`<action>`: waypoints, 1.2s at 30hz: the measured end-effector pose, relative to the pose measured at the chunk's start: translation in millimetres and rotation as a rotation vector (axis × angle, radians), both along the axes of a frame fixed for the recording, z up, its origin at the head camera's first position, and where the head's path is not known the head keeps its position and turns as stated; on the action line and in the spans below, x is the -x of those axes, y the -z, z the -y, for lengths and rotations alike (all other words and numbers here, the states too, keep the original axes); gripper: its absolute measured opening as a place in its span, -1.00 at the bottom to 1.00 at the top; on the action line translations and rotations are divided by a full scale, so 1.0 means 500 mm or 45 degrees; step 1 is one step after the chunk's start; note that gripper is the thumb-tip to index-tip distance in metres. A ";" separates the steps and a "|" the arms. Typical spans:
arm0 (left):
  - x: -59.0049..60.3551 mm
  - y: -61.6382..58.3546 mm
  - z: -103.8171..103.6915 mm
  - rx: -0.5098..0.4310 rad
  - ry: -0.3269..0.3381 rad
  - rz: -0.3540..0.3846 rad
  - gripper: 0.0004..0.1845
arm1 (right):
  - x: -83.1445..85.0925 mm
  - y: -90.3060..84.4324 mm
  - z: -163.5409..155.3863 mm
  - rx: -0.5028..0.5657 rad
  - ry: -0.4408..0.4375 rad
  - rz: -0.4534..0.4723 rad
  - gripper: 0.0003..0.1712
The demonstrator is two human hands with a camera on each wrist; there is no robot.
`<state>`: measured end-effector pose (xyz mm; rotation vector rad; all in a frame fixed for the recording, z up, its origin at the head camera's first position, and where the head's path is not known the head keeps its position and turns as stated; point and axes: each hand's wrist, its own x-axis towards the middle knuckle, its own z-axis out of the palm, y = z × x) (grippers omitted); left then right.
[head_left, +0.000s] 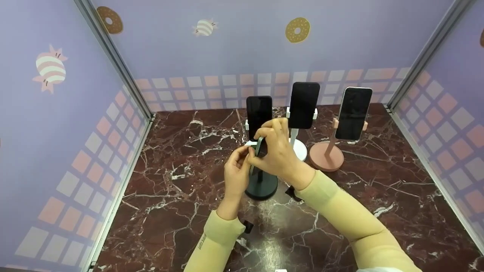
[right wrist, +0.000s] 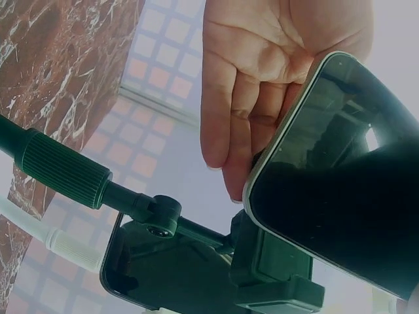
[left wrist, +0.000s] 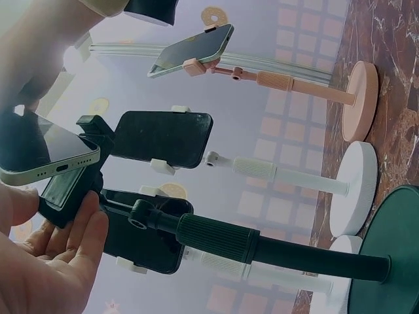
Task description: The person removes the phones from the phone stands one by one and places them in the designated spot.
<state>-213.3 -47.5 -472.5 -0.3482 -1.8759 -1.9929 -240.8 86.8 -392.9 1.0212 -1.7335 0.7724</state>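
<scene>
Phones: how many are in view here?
4. One green-edged phone is held by the hands at the dark stand; three sit clamped on stands behind: left, middle, and right on the pink stand. None seems hidden.

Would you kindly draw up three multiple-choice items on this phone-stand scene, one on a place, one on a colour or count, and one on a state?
1. Where does the pink stand stand among the loaded stands?
A. leftmost
B. middle
C. rightmost

2. What colour is the stand the hands work at?
A. dark green
B. yellow
C. white

3. How is the light green phone right now?
A. lying flat on the table
B. held in the right hand at the clamp
C. clamped on the pink stand

Answers: 1 C, its pink base sits right of both white stands in the head view. 2 A, the dark green stand has a dark green base and pole. 3 B, the right-hand fingers grip the phone, while the left hand touches the clamp.
</scene>
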 end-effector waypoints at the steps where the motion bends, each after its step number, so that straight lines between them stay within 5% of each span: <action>1: 0.000 0.000 0.000 -0.001 -0.004 0.008 -0.68 | -0.002 0.000 0.000 0.000 -0.006 0.000 -0.44; 18: 0.001 0.000 -0.001 -0.014 -0.008 -0.001 -0.67 | -0.032 -0.001 -0.021 0.024 -0.028 0.003 -0.51; 36: 0.002 0.003 -0.004 -0.074 -0.048 0.004 -0.69 | -0.053 0.038 -0.077 0.082 0.045 0.111 -0.51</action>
